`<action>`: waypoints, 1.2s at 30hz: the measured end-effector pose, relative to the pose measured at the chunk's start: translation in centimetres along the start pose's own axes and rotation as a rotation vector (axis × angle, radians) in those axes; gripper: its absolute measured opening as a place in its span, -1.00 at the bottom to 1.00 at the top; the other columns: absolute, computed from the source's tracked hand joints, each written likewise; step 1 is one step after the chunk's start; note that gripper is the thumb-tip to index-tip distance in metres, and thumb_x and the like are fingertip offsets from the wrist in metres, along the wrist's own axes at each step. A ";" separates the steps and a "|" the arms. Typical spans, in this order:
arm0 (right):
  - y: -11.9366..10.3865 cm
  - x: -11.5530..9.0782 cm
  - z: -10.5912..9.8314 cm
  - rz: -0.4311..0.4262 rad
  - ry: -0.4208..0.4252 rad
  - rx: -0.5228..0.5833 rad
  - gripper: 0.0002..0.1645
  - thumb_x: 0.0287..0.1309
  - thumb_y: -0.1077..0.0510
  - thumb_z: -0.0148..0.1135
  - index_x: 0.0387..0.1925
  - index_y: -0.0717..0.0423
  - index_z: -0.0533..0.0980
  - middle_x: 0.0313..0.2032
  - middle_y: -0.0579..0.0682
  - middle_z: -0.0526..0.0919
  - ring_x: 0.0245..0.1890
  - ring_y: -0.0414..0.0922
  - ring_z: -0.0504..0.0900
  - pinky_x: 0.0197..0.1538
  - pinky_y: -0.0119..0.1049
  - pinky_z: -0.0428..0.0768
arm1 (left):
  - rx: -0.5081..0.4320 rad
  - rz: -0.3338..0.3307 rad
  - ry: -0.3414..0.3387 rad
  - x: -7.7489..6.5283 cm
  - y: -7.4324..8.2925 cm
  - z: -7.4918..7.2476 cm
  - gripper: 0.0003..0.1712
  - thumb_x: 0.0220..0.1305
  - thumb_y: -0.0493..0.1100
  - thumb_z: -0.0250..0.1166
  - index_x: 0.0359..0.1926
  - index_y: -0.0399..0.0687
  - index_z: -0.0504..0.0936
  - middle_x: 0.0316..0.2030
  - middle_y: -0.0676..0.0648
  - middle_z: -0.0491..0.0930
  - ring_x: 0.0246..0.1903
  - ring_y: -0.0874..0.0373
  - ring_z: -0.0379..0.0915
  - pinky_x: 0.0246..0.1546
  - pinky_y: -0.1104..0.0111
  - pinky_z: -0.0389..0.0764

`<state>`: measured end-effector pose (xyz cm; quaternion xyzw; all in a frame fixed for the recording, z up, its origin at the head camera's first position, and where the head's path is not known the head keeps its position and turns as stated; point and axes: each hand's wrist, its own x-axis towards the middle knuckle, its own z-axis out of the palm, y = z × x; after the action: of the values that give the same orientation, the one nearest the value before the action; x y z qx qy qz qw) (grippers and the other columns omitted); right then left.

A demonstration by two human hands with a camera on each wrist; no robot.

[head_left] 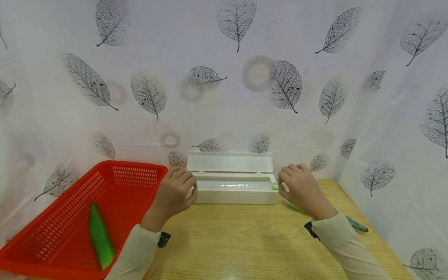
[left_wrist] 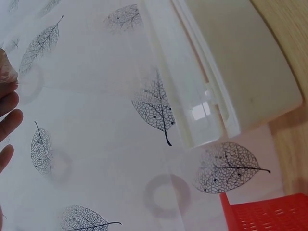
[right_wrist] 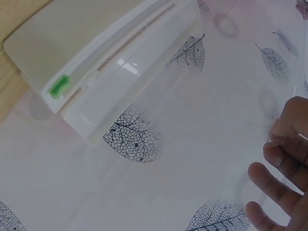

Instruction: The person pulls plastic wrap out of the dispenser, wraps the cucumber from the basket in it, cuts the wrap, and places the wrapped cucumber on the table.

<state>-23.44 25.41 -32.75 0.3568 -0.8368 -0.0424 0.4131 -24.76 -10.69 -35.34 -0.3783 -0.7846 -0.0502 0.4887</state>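
Note:
My left hand (head_left: 176, 192) and right hand (head_left: 301, 188) are raised at either end of a white cling film dispenser (head_left: 234, 197). Its lid (head_left: 229, 162) stands up, and a film roll (head_left: 234, 184) lies inside. In the right wrist view, thumb and index finger pinch clear cling film (right_wrist: 275, 138). The left wrist view shows the left fingers at its left edge, with crinkled film (left_wrist: 8, 72) at the tips. The transparent sheet between the hands barely shows. A green slider (head_left: 274, 186) sits at the dispenser's right end.
To the left is a red perforated basket (head_left: 136, 169) with a green cucumber (head_left: 100, 235) in it. Behind the right forearm, a shiny dark green cucumber (head_left: 357, 224) is partly hidden on the wooden table (head_left: 238, 237). A leaf-patterned sheet (head_left: 224, 112) hangs behind the dispenser.

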 end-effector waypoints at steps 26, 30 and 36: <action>-0.4 -0.2 -1.0 -0.005 0.036 0.014 -0.86 -0.26 0.29 0.24 -0.61 0.12 0.41 -0.56 -0.02 0.57 -0.49 -0.08 0.52 -0.33 -0.12 0.50 | -0.022 0.046 0.076 0.4 0.4 -0.8 -0.91 -0.14 -0.22 0.27 -0.57 -0.16 0.54 -0.55 -0.09 0.59 -0.43 0.00 0.48 -0.18 0.13 0.56; -0.4 -0.1 -1.2 -0.007 0.035 0.010 -0.87 -0.26 0.28 0.23 -0.61 0.11 0.42 -0.55 -0.02 0.57 -0.49 -0.07 0.53 -0.33 -0.12 0.50 | -0.020 0.053 0.080 0.5 0.4 -1.0 -0.91 -0.15 -0.23 0.28 -0.57 -0.16 0.54 -0.55 -0.09 0.59 -0.42 0.00 0.49 -0.18 0.13 0.56; -0.5 -0.1 -1.5 -0.010 0.035 0.003 -0.88 -0.25 0.27 0.23 -0.62 0.11 0.42 -0.55 -0.01 0.58 -0.49 -0.07 0.53 -0.34 -0.12 0.51 | -0.019 0.061 0.086 0.5 0.5 -1.3 -0.88 -0.01 -0.21 0.17 -0.58 -0.15 0.53 -0.56 -0.09 0.58 -0.42 -0.01 0.49 -0.18 0.12 0.56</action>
<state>-21.96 25.44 -32.03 0.3624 -0.8277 -0.0369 0.4269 -23.65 -10.61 -34.40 -0.4039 -0.7505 -0.0589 0.5197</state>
